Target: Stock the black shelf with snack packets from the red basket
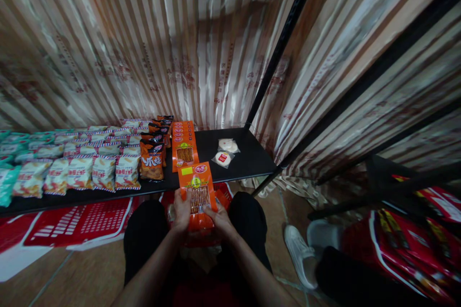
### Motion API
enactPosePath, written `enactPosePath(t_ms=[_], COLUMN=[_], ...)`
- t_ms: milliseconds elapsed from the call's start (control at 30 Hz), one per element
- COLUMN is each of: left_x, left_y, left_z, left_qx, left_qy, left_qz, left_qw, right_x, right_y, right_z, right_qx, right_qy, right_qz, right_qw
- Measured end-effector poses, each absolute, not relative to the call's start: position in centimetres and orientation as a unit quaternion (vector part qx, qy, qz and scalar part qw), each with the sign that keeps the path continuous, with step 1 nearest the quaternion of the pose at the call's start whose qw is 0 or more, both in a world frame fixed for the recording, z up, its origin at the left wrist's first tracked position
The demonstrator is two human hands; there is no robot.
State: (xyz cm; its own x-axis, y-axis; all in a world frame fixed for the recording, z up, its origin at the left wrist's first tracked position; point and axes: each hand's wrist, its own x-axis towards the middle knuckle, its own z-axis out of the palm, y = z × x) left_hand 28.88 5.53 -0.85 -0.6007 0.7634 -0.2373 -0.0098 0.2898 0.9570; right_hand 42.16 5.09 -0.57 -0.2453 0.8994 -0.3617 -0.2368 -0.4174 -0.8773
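Between my two hands is an orange snack packet with a clear window showing brown sticks. My left hand grips its left edge, and my right hand grips its lower right side. The packet is tilted up in front of the shelf's edge, above my knees. Just behind it, similar orange packets lie in an overlapping row on the black shelf. To their left stands a row of dark-and-orange snack bags. Two round white items in clear wrap lie to the right.
Rows of white snack bags and green bags fill the shelf's left. A black post rises at its right end. Below is a red basket. Another person's white shoe is on the floor near red packages.
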Motion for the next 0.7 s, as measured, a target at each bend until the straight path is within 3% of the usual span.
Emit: enactPosePath(t_ms=[433,700], left_x=[30.8,31.3], left_y=[4.7,4.5], left_z=[0.8,1.3], left_qx=[0.411,0.431], left_qy=[0.765,0.751], left_qz=[0.476,0.475], left_qw=[0.138,0.16], right_x=[42.2,42.1], right_y=[4.4,4.0], right_z=[0.1,0.7], right_qx=[-0.447,-0.458], right_qy=[-0.374,-0.439], right_qz=[0.691,0.648], right_qw=[0.428,0.422])
